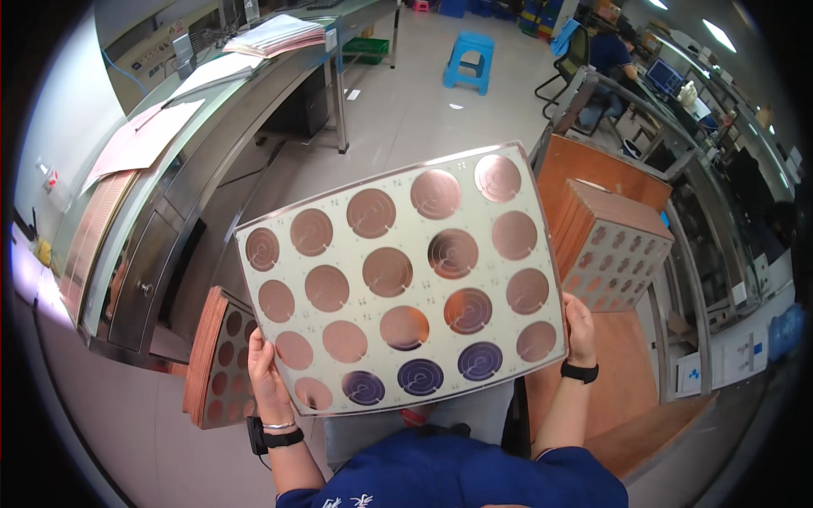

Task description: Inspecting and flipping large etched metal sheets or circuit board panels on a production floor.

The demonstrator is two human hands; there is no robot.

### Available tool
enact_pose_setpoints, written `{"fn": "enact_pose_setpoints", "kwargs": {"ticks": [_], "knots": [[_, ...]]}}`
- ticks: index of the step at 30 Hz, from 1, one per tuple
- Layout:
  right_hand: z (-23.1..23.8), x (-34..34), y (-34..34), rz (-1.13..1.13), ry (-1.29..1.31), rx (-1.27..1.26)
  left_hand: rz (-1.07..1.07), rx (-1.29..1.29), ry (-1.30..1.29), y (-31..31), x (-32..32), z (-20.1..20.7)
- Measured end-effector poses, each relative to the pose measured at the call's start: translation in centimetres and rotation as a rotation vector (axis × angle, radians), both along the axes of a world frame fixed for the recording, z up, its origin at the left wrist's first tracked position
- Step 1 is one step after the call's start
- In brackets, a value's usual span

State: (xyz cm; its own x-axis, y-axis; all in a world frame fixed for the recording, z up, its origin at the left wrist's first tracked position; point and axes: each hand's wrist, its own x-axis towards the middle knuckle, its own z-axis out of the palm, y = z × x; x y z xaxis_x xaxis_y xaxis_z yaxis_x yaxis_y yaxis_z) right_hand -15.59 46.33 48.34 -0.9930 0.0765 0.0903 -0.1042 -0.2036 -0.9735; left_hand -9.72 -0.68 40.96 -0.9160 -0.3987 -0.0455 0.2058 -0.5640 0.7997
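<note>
Panel: a pale, thin rectangular panel (398, 279) patterned with rows of round copper discs, held up in front of the person, tilted so its right end sits higher than its left.
Left hand: the left hand (269, 381) grasps the panel's lower left edge; its grip is closed on the panel, fingers behind the sheet and thumb at the edge. A black wristband and a thin bangle sit on that wrist.
Right hand: the right hand (580, 330) holds the panel's lower right edge; its grip is likewise closed on the panel. A black wristband circles that wrist.
Left stack: a stack of like panels (216, 356) stands on edge just below and left of the held panel, partly hidden behind it.
Right stack: a second stack of panels (610, 241) leans on a brown board (593, 169), just right of the held panel.
Surface: a long metal surface (212, 127) runs along the left, carrying sheets of paper.
Floor: a blue plastic stool (470, 59) stands well apart on the floor beyond.
</note>
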Motion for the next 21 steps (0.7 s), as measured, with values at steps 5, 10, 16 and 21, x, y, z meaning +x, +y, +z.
{"fn": "enact_pose_setpoints", "kwargs": {"ticks": [5, 10, 16, 21], "knots": [[0.1, -1.3, 0.9, 0.089, 0.088, 0.128, 0.05, 0.072, 0.06, 0.4, 0.2, 1.4], [-0.4, -2.2, 1.3, -0.094, 0.247, 0.038, 0.068, -0.053, 0.249, 0.5, -0.1, 2.1], [-2.6, -5.0, 4.3, 0.306, 0.375, -0.367, -0.026, -0.289, 0.602, 0.0, -2.7, 0.1], [-2.9, -5.7, -0.1, 0.248, 0.295, -0.644, -0.064, 0.236, 0.165, 6.5, -2.1, 6.5]]}}
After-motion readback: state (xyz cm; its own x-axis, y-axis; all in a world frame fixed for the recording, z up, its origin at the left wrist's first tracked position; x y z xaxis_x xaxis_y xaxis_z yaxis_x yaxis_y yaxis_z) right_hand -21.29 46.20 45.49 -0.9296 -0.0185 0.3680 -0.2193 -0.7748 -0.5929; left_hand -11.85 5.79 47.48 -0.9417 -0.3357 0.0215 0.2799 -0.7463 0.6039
